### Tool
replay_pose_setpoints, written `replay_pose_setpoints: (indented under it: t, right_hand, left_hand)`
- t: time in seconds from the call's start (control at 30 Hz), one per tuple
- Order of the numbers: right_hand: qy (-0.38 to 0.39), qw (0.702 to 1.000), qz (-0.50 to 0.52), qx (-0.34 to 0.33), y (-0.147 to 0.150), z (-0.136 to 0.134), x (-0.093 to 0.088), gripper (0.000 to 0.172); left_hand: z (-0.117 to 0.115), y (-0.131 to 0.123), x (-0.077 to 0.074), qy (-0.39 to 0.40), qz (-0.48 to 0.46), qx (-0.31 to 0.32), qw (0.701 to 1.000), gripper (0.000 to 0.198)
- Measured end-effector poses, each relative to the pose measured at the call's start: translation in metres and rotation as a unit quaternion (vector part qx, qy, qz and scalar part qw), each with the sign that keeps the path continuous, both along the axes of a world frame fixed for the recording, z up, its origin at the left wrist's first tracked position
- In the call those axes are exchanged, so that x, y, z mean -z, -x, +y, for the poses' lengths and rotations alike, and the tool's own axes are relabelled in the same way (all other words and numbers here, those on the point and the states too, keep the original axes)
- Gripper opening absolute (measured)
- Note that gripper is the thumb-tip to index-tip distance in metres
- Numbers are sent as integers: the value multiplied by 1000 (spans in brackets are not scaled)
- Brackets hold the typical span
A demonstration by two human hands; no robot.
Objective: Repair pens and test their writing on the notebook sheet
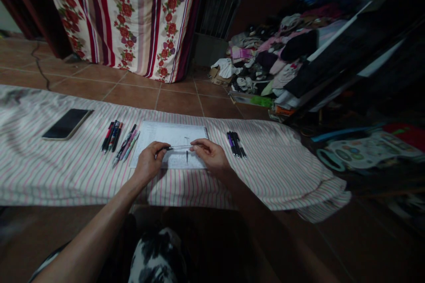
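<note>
Both my hands hold one clear-barrelled pen (178,147) level over a spiral notebook (172,137) that lies on a striped cloth (66,172). My left hand (149,161) pinches the pen's dark left end. My right hand (210,154) pinches its right end. A small dark pen part (187,156) lies on the page just below the pen, between my hands.
Left of the notebook lie two groups of pens (112,136) (126,144) and a dark phone (66,124). Several more pens (235,143) lie to its right. A floral mattress (133,17) stands behind, a pile of clothes (272,62) at right, a toy board (365,150) far right.
</note>
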State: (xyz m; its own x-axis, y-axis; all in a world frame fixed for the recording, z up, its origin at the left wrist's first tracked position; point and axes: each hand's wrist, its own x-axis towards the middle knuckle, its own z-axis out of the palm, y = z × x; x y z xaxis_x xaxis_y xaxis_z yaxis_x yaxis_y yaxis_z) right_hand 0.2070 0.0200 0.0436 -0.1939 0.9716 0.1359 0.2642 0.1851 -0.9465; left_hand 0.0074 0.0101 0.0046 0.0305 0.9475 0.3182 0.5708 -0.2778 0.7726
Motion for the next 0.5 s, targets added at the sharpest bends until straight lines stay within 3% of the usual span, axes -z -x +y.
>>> replay_pose_setpoints:
  t: [0.27, 0.5]
  right_hand:
    - [6, 1000, -18, 6, 0, -3, -5, 22]
    - [-55, 986, -158, 2, -6, -10, -14, 19]
  left_hand:
    - [-2, 1, -5, -13, 6, 26, 1000, 23]
    - [-8, 0, -13, -10, 73, 62, 995, 33]
